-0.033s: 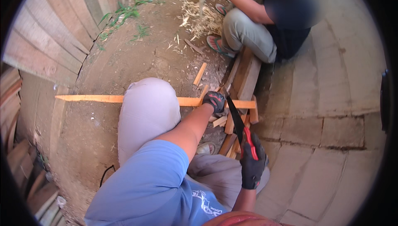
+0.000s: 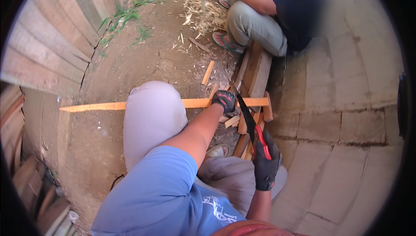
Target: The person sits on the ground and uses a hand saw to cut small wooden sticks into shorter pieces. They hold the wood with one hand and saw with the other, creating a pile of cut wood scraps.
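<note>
A long, narrow wooden strip (image 2: 197, 103) lies crosswise over my bent knee, its right part resting on stacked timber. My left hand (image 2: 224, 100), in a black glove with red marks, is closed around the strip near its right end. Just right of that hand, the dark blade of a handsaw (image 2: 248, 117) crosses the strip, tip pointing away from me. My right hand (image 2: 268, 160), also gloved in black, grips the saw's red and black handle. How deep the teeth sit in the wood cannot be made out. A short wooden block (image 2: 268, 106) stands against the strip's right end.
Timber beams (image 2: 260, 73) run away from me beneath the strip. Another person (image 2: 255, 21) squats at the far end near wood shavings (image 2: 206, 17). Paving (image 2: 320, 171) lies on the right, a plank wall (image 2: 47, 37) at the far left, and offcuts (image 2: 208, 72) on the dirt.
The whole view has shifted slightly, so the other person sits a bit further up and left. Both hands keep their grips; the saw stays across the strip in nearly the same place.
</note>
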Demonstrator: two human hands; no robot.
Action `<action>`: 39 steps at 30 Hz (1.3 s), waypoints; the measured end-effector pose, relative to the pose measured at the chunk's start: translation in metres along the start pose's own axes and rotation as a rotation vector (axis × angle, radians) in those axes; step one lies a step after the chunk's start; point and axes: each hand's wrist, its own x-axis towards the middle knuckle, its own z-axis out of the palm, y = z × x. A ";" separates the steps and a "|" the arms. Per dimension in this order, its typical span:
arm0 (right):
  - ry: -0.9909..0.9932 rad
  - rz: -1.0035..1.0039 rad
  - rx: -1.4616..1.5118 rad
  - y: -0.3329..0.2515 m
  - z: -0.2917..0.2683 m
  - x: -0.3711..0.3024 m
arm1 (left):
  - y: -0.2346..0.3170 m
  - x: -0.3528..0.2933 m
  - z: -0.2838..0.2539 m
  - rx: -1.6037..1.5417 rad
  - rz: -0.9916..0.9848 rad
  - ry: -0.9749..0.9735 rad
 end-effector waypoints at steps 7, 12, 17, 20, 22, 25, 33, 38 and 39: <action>0.008 0.022 0.072 0.008 0.013 0.019 | -0.005 0.006 0.008 0.095 0.002 0.053; 0.002 -0.008 0.076 0.021 0.010 0.025 | -0.001 0.006 0.010 0.074 -0.016 0.039; -0.007 -0.033 0.126 0.021 0.014 0.045 | -0.001 0.006 0.010 0.066 -0.038 0.044; -0.032 -0.062 0.039 0.024 0.037 0.054 | -0.001 0.003 0.001 0.043 -0.063 0.022; 0.052 -0.133 0.066 0.032 0.051 0.058 | 0.003 0.003 0.004 0.063 -0.042 0.003; 0.060 -0.109 0.070 0.032 0.061 0.065 | 0.000 0.008 0.007 0.069 -0.047 0.000; 0.063 -0.167 0.072 0.033 0.069 0.078 | -0.006 0.009 0.013 0.030 -0.096 0.025; 0.057 -0.124 0.068 0.044 0.091 0.082 | 0.001 0.006 0.009 0.043 -0.069 0.036; 0.049 -0.116 0.063 0.044 0.097 0.084 | 0.000 0.008 0.010 0.050 -0.058 0.047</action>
